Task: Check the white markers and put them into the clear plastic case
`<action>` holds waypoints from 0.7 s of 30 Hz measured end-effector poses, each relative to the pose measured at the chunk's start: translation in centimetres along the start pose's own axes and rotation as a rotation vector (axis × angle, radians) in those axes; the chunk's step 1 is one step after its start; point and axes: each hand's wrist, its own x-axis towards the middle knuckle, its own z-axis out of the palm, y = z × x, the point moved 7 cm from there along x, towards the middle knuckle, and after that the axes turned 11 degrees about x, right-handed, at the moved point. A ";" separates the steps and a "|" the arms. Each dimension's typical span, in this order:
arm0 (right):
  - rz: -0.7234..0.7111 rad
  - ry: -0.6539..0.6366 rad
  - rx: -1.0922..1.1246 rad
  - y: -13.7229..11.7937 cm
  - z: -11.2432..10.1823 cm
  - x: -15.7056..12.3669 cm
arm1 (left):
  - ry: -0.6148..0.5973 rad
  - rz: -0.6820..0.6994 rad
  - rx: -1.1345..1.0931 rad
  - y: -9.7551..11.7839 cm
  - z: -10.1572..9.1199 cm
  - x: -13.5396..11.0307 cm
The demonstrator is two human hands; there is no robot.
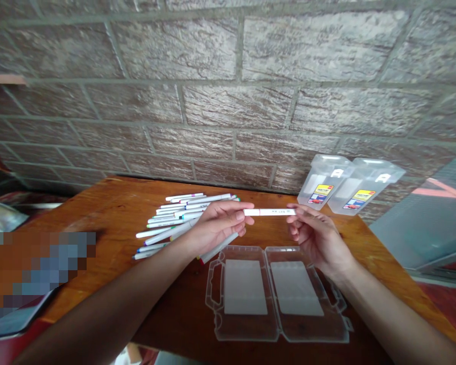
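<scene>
Between my two hands a white marker [270, 212] is held level, above the table's middle. My left hand [222, 218] pinches its left end, and the fingers of my right hand [314, 234] close on its right end. Small dark print shows along the barrel. Behind and beneath my left hand lies a loose pile of white markers [167, 221] with caps of various colours, partly covered by that hand. Below the held marker a clear plastic case [271, 329] lies unfolded flat, with a white sheet in each half. My right wrist overlaps its right edge.
Two clear plastic containers [321, 177] with yellow labels stand at the table's back right, against the brick wall [213, 111]. The wooden table [110, 213] has its right edge beyond my right arm. At the left, a blurred-out patch covers a dark-edged item.
</scene>
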 end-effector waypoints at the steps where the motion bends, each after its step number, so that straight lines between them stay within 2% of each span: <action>1: 0.001 0.003 0.001 0.0 0.0 0.0 | 0.005 0.003 0.009 0.0 0.0 0.0; 11: 0.008 0.002 -0.004 0.1 -0.2 0.1 | 0.020 0.015 0.104 -0.4 -0.5 0.1; 17: -0.004 0.003 -0.023 0.1 -0.2 0.0 | 0.029 -0.013 0.007 -0.1 0.0 0.0; 21: -0.011 -0.003 -0.032 0.0 0.0 -0.1 | 0.035 -0.037 -0.034 -0.4 -0.2 0.0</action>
